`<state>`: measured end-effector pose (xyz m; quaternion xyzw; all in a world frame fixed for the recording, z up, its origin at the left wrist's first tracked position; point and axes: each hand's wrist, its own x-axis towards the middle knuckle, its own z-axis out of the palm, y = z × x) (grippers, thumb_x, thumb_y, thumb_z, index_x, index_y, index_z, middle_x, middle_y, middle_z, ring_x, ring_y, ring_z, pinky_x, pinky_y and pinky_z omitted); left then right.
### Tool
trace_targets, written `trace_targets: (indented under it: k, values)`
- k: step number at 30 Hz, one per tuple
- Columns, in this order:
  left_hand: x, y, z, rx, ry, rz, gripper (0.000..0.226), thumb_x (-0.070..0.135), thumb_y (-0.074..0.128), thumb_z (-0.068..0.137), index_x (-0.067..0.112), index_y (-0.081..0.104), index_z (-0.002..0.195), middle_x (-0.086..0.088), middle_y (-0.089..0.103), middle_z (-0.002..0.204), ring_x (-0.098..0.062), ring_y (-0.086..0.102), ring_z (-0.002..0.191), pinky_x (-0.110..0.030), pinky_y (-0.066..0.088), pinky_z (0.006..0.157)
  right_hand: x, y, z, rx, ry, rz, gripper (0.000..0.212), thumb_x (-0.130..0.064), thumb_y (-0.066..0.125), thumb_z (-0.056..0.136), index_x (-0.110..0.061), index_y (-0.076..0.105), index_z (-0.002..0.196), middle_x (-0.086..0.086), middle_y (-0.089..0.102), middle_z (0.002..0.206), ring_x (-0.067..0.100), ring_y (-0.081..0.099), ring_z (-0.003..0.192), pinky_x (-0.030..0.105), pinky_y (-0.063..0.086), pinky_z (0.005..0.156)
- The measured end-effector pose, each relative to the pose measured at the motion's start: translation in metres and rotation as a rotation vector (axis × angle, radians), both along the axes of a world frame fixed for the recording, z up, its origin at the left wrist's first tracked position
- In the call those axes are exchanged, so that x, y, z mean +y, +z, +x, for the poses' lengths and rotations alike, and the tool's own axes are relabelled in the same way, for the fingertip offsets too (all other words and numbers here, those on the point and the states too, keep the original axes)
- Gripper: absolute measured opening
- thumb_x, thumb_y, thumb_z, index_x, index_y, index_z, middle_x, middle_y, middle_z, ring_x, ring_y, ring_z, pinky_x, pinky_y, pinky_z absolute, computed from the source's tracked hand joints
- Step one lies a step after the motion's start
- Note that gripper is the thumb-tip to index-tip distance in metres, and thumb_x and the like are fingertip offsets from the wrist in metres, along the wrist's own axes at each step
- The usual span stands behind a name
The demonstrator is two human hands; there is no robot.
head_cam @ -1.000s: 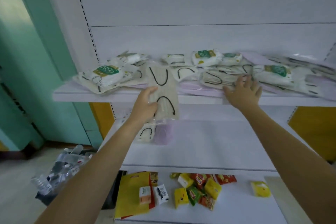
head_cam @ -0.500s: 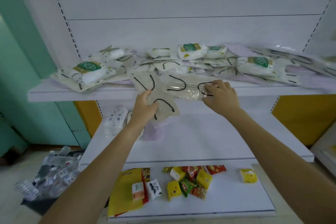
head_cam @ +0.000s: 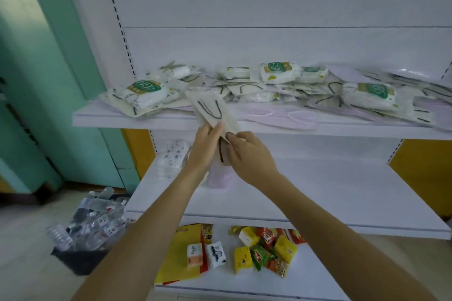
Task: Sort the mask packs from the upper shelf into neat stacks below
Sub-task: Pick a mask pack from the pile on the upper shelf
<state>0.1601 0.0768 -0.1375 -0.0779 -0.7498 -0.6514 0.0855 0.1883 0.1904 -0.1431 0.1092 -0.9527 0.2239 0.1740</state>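
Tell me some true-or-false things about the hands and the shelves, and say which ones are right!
1. The left hand and the right hand both hold flat beige mask packs with black ear loops. True.
2. The white upper shelf is bare. False: a heap of mask packs lies on it.
3. The black bin on the floor holds clear plastic bottles. True.
4. The yellow snack packets lie on the middle shelf. False: they lie on the bottom shelf.
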Motion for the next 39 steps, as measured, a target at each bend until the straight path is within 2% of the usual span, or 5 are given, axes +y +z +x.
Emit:
trace_targets:
  k: [6,13,20,25,39]
  values:
    - [-0.051,0.005,-0.005,0.092,0.085,-0.067,0.047,0.0,0.042,0.092,0.026,0.039,0.131,-0.004,0.06,0.107,-0.019,0.054,0.082,-0.025,0.046,0.063,-0.029,0.025,-0.008,-0.127,0.248,-0.236,0.027,-0.023,0.051,0.093,0.0,0.062,0.103,0.018,0.062,0.105,0.033,0.055,0.097,0.039,0.042,0.088]
    - [-0.096,0.065,-0.027,0.229,0.207,-0.088,0.083,-0.014,0.035,0.092,0.032,-0.001,0.15,0.011,0.01,0.155,0.031,0.039,0.056,-0.004,0.04,0.059,-0.02,0.064,-0.107,-0.011,0.055,-0.111,0.041,-0.018,0.049,0.093,-0.009,0.048,0.134,0.013,0.047,0.136,0.029,0.041,0.126,0.036,0.034,0.104]
    - [-0.117,0.071,-0.076,0.238,0.274,-0.267,0.068,-0.008,0.04,0.092,0.03,0.025,0.147,0.006,0.02,0.156,-0.03,0.05,0.066,-0.023,0.048,0.063,-0.024,0.08,-0.207,-0.117,-0.027,0.22,0.044,-0.015,0.042,0.093,-0.014,0.042,0.137,0.011,0.041,0.14,0.03,0.037,0.127,0.039,0.031,0.106]
    - [-0.119,0.07,-0.11,0.175,0.343,-0.37,0.047,-0.002,0.041,0.095,0.014,0.041,0.139,0.01,0.043,0.131,0.027,0.048,0.073,0.008,0.032,0.068,-0.031,0.075,-0.25,-0.147,-0.109,0.331,0.037,-0.015,0.036,0.095,-0.011,0.05,0.129,0.013,0.049,0.133,0.032,0.038,0.125,0.04,0.031,0.102]
    - [-0.112,0.077,-0.151,-0.125,0.31,-0.181,0.057,0.058,0.03,0.094,0.027,0.043,0.14,0.003,0.041,0.146,-0.02,0.038,0.134,-0.043,0.028,0.112,-0.067,0.044,-0.174,0.524,0.483,-0.515,0.029,-0.011,0.047,0.092,-0.004,0.066,0.113,0.008,0.068,0.112,0.009,0.054,0.104,0.011,0.039,0.09]
